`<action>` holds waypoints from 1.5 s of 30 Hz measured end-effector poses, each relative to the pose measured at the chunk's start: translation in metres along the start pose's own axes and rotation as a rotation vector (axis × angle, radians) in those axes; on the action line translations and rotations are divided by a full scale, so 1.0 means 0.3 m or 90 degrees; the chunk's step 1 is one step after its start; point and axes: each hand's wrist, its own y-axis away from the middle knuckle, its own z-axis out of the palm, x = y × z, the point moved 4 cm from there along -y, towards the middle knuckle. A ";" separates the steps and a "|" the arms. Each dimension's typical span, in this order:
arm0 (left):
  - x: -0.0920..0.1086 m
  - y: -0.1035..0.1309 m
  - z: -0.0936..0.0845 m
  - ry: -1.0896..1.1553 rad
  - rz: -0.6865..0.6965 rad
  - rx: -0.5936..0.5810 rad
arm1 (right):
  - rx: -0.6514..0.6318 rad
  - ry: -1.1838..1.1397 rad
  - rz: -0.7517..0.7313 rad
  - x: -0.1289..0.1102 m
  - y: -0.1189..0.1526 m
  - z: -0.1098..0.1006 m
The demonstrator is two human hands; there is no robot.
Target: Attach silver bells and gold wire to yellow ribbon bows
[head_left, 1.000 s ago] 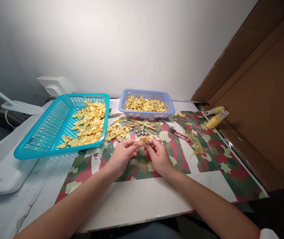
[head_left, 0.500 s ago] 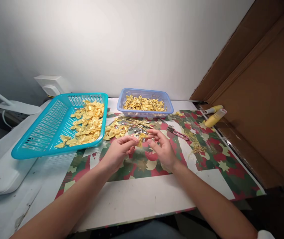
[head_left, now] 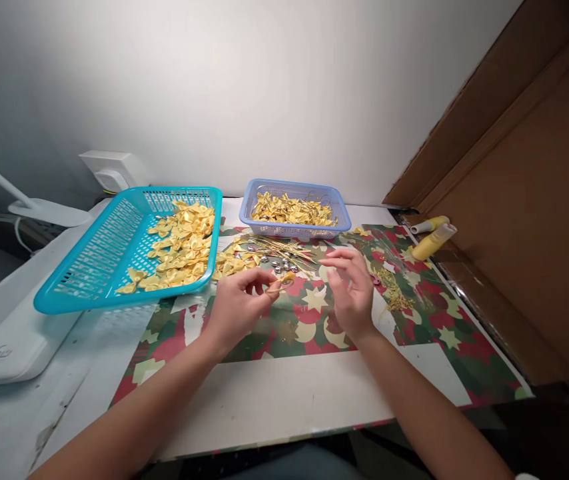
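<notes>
Between thumb and fingers, my left hand point(head_left: 242, 303) pinches a small yellow bow point(head_left: 286, 278) over the patterned sheet. My right hand point(head_left: 352, 290) is apart from it to the right, fingers spread, with nothing visible in it; it partly covers the pink snips point(head_left: 376, 280). Behind the hands lie gold wire ties point(head_left: 282, 247) and small silver bells point(head_left: 279, 267). Loose yellow bows point(head_left: 234, 260) are piled beside the teal basket point(head_left: 164, 293), which holds many more bows. Bows with ties fill the blue-purple basket point(head_left: 292, 231) at the back.
Gold clippings point(head_left: 397, 293) are scattered on the patterned sheet point(head_left: 309, 333) at right. Two yellow-and-white tubes point(head_left: 432, 243) stand or lean by the cardboard wall point(head_left: 514, 200). On the left are a white scale-like device point(head_left: 19, 340) with digits and a white lamp base point(head_left: 52, 212).
My right hand has let go of the bow and moved right, now covering most of the snips. My left hand still holds the bow. The view has shifted slightly.
</notes>
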 end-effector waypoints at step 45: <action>-0.021 -0.010 0.036 0.010 -0.005 -0.182 | -0.245 -0.260 0.254 0.089 0.010 0.113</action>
